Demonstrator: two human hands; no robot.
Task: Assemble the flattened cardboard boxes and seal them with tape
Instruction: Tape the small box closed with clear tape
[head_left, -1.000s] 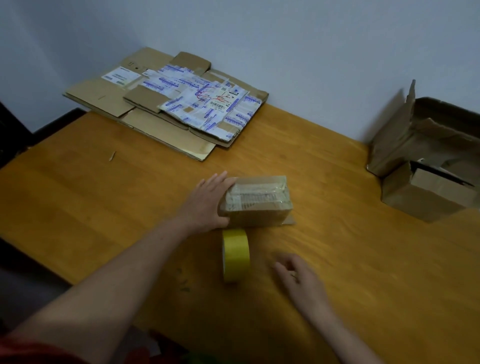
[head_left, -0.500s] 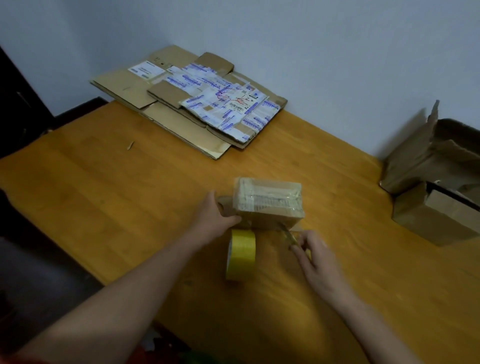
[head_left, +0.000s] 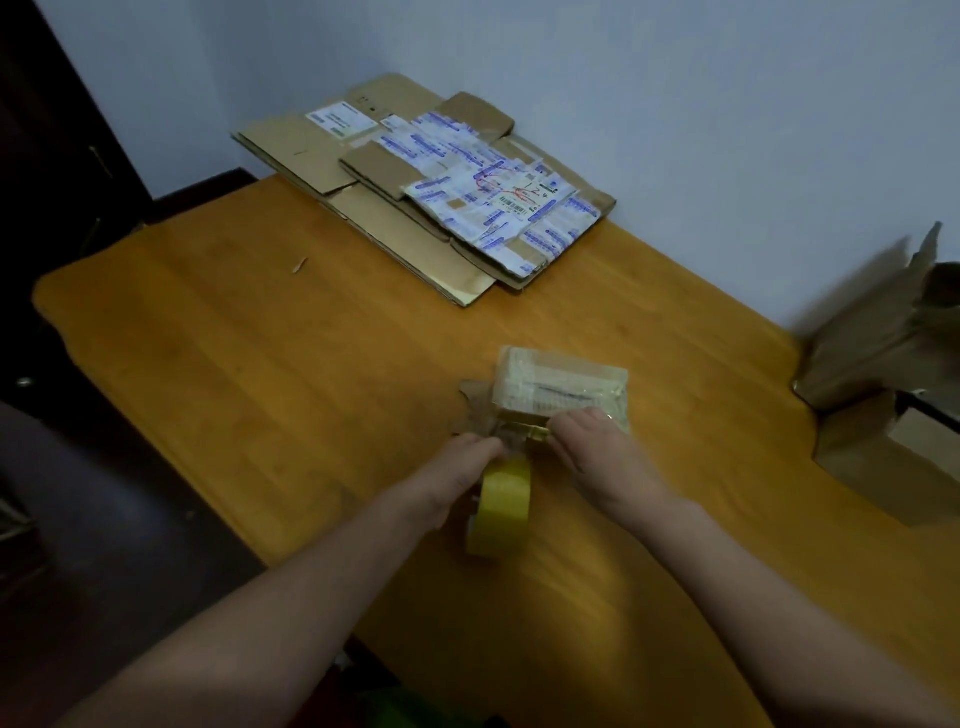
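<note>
The small tape-wrapped cardboard box (head_left: 561, 384) is laid crosswise on the wooden tabletop (head_left: 260, 389), just beyond both hands. The yellow tape roll (head_left: 506, 512) is gripped by the left hand (head_left: 457, 480). Its strip (head_left: 537, 432) is pinched at the box's near face by the right hand (head_left: 592, 444).

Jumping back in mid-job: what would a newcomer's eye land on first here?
The yellow tape roll standing on edge mid-table, gripped by the left hand, while the right hand pinches its tape strip at the near side of the small taped box. Next, the stack of flattened boxes with printed labels at the far edge of the wooden table, by the wall.
</note>
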